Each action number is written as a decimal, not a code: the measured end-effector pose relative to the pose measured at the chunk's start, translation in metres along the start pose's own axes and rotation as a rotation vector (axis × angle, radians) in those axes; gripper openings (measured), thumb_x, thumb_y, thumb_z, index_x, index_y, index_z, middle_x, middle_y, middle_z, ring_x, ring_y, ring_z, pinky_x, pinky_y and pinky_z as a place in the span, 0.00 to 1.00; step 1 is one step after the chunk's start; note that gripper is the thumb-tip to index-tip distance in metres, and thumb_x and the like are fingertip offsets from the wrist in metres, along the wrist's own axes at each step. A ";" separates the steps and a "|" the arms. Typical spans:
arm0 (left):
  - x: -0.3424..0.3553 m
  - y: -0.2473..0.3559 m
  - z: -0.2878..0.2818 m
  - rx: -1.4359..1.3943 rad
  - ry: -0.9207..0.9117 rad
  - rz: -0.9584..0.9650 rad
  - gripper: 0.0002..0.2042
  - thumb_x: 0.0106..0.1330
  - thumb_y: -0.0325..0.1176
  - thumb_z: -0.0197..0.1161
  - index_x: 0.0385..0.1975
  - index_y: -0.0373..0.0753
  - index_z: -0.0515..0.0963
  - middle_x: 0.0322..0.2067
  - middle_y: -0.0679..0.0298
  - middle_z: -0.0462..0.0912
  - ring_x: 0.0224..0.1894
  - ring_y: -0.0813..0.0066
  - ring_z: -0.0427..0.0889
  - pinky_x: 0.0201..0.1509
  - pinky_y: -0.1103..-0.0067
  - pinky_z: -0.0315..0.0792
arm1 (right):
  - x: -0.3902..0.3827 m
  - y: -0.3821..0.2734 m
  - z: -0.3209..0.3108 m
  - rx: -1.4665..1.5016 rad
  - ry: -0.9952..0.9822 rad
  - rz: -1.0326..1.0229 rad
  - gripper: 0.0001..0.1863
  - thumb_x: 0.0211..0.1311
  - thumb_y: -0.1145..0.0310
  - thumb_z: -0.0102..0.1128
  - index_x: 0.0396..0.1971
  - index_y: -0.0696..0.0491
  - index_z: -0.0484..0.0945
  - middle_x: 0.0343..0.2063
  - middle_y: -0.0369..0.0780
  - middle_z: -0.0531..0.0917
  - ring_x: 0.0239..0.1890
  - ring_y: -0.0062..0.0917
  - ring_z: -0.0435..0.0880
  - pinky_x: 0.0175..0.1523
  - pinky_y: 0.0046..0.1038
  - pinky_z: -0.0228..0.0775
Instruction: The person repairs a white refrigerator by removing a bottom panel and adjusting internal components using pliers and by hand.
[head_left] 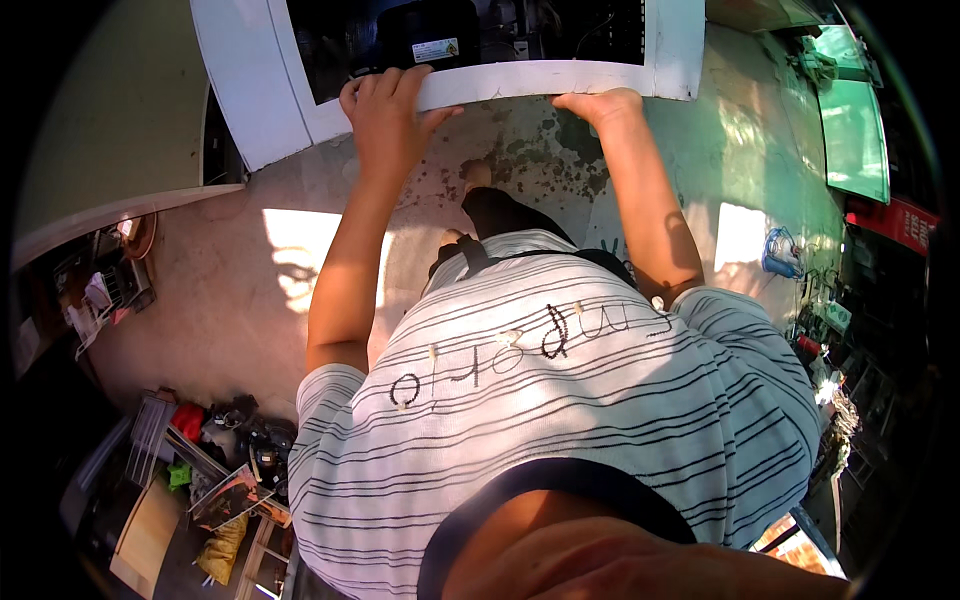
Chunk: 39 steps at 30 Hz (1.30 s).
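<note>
A white fridge (500, 82) is at the top of the view, its lower compartment open. Inside that dark opening sits a black compressor (430, 28) with a small label, with tubing and wiring beside it. My left hand (385, 105) hooks its fingers over the near rim, just below the compressor, thumb stretched along the edge. Farther right, my right hand (608, 103) grips the same rim; its thumb points left and most of its fingers are hidden behind the edge. Both arms reach forward, the right elbow bent.
A large pale panel (120, 110) stands at the left. Tools and scrap (230, 450) lie piled at the lower left. On the right are a green translucent sheet (852, 130), a blue coil (782, 252) and a red box (895, 222). The concrete floor (200, 300) has dark stains near my feet.
</note>
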<state>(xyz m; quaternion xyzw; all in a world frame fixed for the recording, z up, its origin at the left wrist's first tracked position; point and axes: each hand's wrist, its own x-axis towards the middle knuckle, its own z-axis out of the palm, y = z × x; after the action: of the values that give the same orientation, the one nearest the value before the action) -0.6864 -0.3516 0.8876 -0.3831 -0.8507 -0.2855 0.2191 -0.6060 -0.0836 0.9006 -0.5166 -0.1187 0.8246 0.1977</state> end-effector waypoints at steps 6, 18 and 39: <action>0.068 -0.010 0.013 0.043 0.004 -0.019 0.30 0.38 0.56 0.79 0.41 0.45 0.83 0.32 0.69 0.79 0.40 0.66 0.76 0.56 0.63 0.60 | -0.006 -0.038 0.000 -0.111 -0.089 -0.107 0.20 0.75 0.60 0.43 0.60 0.52 0.67 0.58 0.41 0.72 0.63 0.33 0.69 0.70 0.51 0.55; 0.144 -0.029 0.011 0.052 -0.084 -0.058 0.32 0.41 0.56 0.80 0.44 0.41 0.83 0.34 0.66 0.80 0.40 0.65 0.76 0.54 0.66 0.61 | 0.022 -0.104 0.105 -1.590 -0.601 -1.763 0.16 0.69 0.52 0.60 0.37 0.50 0.83 0.34 0.37 0.83 0.40 0.33 0.80 0.52 0.33 0.68; 0.270 -0.114 0.061 0.104 0.233 0.164 0.18 0.72 0.52 0.58 0.30 0.46 0.86 0.22 0.67 0.82 0.27 0.65 0.82 0.33 0.68 0.70 | 0.076 -0.105 0.223 -1.561 -0.240 -2.173 0.16 0.68 0.61 0.55 0.21 0.52 0.74 0.23 0.42 0.77 0.32 0.41 0.76 0.41 0.44 0.64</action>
<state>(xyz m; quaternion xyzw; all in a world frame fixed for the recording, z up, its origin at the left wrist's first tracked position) -0.9493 -0.2310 0.9657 -0.4036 -0.7991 -0.2647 0.3583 -0.8144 0.0464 0.9788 -0.0630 -0.9179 0.0080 0.3917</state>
